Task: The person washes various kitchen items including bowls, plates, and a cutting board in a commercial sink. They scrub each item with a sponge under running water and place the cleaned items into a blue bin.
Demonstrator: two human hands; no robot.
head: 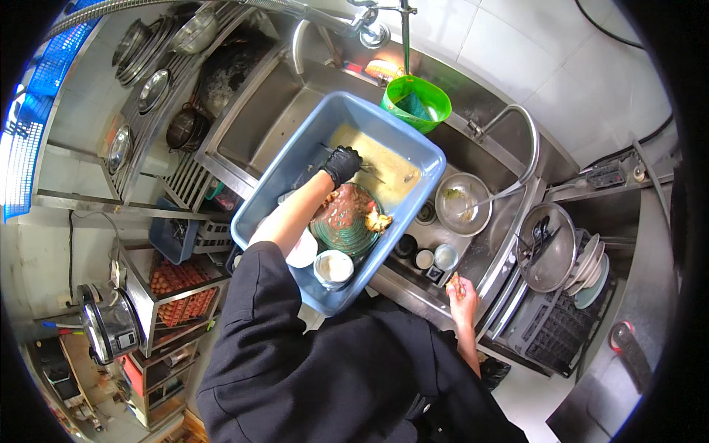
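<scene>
A blue plastic tub [340, 102] rests across the sink's edge with cloudy liquid and dishes in it. My left hand [342, 164], in a black glove, is closed over metal utensils [372, 173] inside the tub. Below it lies a green ribbed dish [346, 235] smeared with brown sauce, with yellowish food scraps [378, 221] at its side. A white bowl [303, 250] and a round container [333, 268] with pale residue stand at the tub's near end. My bare right hand [463, 293], over the sink's front edge, holds a brownish, crumpled-looking piece I cannot identify.
In the right basin are a metal bowl [463, 205] under a curved faucet [534, 147] and several small cups [425, 258]. A green basket [415, 105] hangs behind the tub. Stacked plates [590, 271] and a dish rack [559, 332] stand right; metal pans [154, 91] fill the left shelf.
</scene>
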